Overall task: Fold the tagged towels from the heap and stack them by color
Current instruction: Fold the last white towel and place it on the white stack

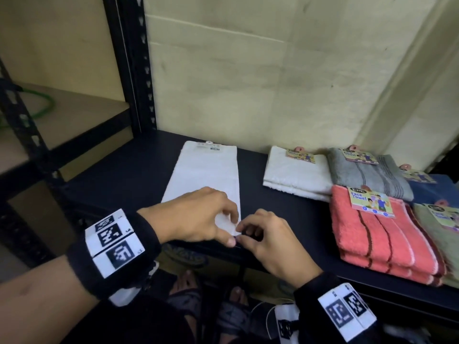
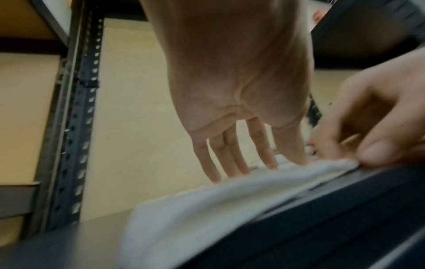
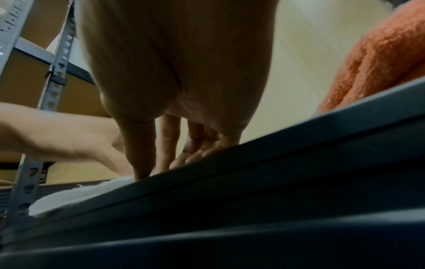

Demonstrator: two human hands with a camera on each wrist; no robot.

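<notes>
A white towel [image 1: 206,175] lies flat as a long, narrow strip on the dark shelf [image 1: 139,175], running from the back edge, where its tag with a barcode [image 1: 211,147] sits, down to the front edge. Its pile looks plain and unmarked, and its near right corner is lifted slightly off the surface.

The left hand [image 1: 196,217] reaches in from the lower left, wrist wrapped in a black band with printed markers, palm down over the near end of the strip. In the left wrist view its fingers [image 2: 232,154] slope down straight onto the cloth, while the thumb meets the forefinger at the corner, pinching it. The right hand [image 1: 268,242] comes in from the front edge just beside it, fingers bent, its thumb and forefinger closed on the same white corner; the remaining fingertips [image 3: 195,152] rest on the shelf lip. The wrist views are blurred, so how much cloth sits between each pair of fingers is hard to judge.

Further right, well apart from the strip, folded towels lie in stacks toward the back right corner: a white stack [image 1: 295,175], a grey striped towel [image 1: 367,177], a coral stack [image 1: 380,237] near the front edge, a blue towel [image 1: 432,192], and a pale green one [image 1: 444,229] at the far right, each carrying a coloured card tag.
</notes>
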